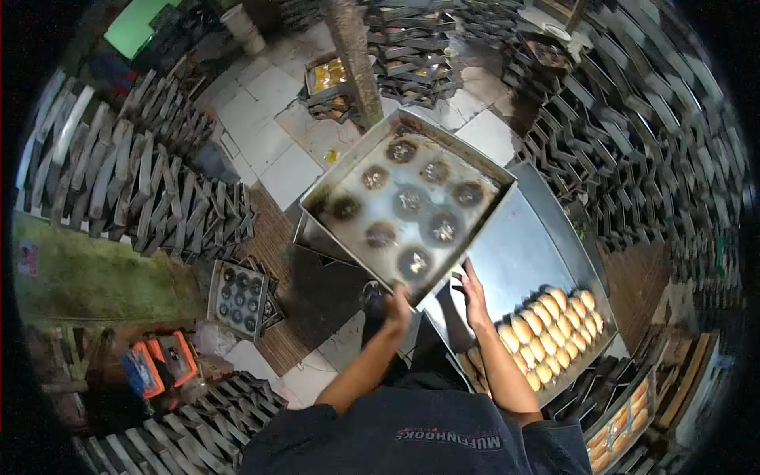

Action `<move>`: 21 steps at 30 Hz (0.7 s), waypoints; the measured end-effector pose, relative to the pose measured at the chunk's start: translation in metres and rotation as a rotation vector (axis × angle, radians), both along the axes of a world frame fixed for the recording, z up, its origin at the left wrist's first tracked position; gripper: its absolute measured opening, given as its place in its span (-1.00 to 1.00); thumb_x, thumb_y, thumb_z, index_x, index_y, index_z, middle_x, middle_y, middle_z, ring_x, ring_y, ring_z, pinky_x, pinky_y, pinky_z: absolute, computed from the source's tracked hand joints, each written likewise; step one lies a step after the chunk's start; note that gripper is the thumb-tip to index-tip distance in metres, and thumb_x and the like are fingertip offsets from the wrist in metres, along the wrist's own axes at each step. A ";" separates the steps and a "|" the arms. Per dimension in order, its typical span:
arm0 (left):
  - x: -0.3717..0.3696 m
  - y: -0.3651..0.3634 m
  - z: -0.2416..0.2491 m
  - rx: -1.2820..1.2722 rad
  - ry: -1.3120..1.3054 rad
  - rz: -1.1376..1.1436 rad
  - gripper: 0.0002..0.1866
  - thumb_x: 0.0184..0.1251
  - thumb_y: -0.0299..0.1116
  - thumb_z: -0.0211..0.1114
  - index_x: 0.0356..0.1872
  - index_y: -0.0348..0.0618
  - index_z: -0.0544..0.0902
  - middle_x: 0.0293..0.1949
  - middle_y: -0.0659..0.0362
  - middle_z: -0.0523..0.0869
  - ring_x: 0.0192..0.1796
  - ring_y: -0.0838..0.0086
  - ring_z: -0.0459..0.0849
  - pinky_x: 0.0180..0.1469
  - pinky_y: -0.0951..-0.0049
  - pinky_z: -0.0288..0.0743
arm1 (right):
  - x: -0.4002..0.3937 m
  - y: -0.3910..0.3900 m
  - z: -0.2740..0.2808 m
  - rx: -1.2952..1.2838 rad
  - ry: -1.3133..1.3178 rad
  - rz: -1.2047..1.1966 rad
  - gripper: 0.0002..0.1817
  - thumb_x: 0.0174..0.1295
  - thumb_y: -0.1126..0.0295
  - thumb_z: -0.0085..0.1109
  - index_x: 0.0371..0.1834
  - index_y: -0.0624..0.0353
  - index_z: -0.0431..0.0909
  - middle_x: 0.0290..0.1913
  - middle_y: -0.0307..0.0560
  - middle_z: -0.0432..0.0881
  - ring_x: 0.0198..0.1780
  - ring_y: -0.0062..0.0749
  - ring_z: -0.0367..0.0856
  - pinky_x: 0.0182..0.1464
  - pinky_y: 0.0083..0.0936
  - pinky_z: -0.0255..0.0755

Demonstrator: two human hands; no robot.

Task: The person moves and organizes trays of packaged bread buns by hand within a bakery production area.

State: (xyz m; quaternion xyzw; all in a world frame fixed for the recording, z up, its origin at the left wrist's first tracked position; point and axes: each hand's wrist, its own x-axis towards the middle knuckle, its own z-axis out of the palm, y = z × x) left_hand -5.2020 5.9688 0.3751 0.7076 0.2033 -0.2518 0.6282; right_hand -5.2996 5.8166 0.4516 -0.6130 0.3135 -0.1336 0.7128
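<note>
A square metal baking pan (pixel 366 214) is tilted up in front of me, its floor marked with several dark, burnt-looking rings and pale residue. My left hand (pixel 398 310) is closed on the pan's near corner. On the pan's lower right side, my right hand (pixel 473 299) holds the wall, though its fingertips are partly hidden. Just right of the pan is a large metal tray (pixel 526 237), with rows of golden bread rolls (pixel 550 336) on its near end.
Stacked metal pans crowd the left (pixel 146 174) and right (pixel 602 150). Another ring-marked pan (pixel 237 297) sits low at left, near an orange crate (pixel 162 364). A post (pixel 354 63) rises ahead beside a pan of yellow contents (pixel 328 75). More rolls (pixel 621 435) lie lower right.
</note>
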 end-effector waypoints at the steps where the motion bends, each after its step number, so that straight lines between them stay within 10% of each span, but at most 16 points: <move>1: 0.039 0.007 0.012 -0.033 0.015 -0.050 -0.64 0.08 -0.28 0.09 -0.21 -0.38 0.57 -0.28 0.08 0.62 -0.24 0.32 0.55 -0.16 0.33 0.42 | 0.016 0.001 0.031 -0.002 -0.043 0.092 -0.22 0.30 -0.03 -0.03 0.49 0.16 0.03 0.44 0.12 0.17 0.42 -0.12 0.19 0.41 -0.36 0.04; 4: 0.189 0.064 -0.081 -0.208 -0.082 -0.101 -0.82 0.01 -0.33 0.11 -0.51 -0.27 0.50 -0.47 0.09 0.55 -0.39 0.29 0.63 -0.36 0.24 0.59 | 0.077 0.018 0.008 -0.274 0.161 0.110 -0.27 0.33 -0.01 -0.04 0.44 0.23 0.10 0.41 0.21 0.19 0.40 0.00 0.20 0.39 -0.28 0.09; 6: 0.265 0.078 -0.071 -0.081 0.106 -0.011 -0.74 0.01 -0.33 0.13 -0.29 -0.26 0.47 -0.21 0.04 0.52 -0.20 0.20 0.63 -0.21 0.15 0.66 | 0.109 0.052 -0.014 -0.551 0.325 0.084 -0.29 0.34 0.03 -0.05 0.41 0.29 0.11 0.36 0.33 0.20 0.37 0.12 0.21 0.37 -0.21 0.13; 11: 0.402 0.127 -0.181 0.213 0.309 -0.156 -0.87 0.07 -0.37 0.12 -0.35 -0.15 0.49 -0.40 0.04 0.46 -0.31 0.20 0.51 -0.25 0.26 0.52 | 0.148 0.096 -0.039 -1.006 0.730 0.176 -0.20 0.18 0.10 0.13 0.34 0.48 0.12 0.28 0.61 0.16 0.23 0.42 0.26 0.27 -0.03 0.21; 13: 0.426 0.191 -0.394 0.555 -0.281 -0.563 -0.80 0.27 -0.38 0.17 -0.15 -0.25 0.56 -0.34 -0.02 0.53 -0.31 0.19 0.50 -0.15 0.18 0.45 | 0.142 0.092 -0.061 -0.961 0.727 0.122 -0.19 0.06 0.18 0.22 0.29 0.51 0.16 0.29 0.60 0.15 0.21 0.38 0.28 0.24 -0.02 0.23; 15: 0.438 0.188 -0.334 0.538 0.103 -0.424 -0.77 0.27 -0.38 0.17 -0.10 -0.25 0.53 -0.29 -0.03 0.52 -0.27 0.17 0.49 -0.11 0.17 0.44 | 0.139 0.092 -0.069 -1.035 0.670 0.149 -0.18 -0.03 0.25 0.25 0.27 0.50 0.18 0.30 0.60 0.13 0.24 0.40 0.24 0.26 -0.01 0.19; 21: 0.435 0.236 -0.386 0.634 0.242 -0.392 -0.67 0.27 -0.38 0.18 0.02 -0.26 0.44 -0.13 -0.06 0.46 -0.13 0.11 0.46 0.00 0.13 0.39 | 0.155 0.093 -0.053 -0.906 0.833 0.241 -0.24 0.26 0.05 -0.15 0.36 0.46 0.04 0.33 0.60 0.05 0.34 0.48 0.07 0.36 0.05 0.01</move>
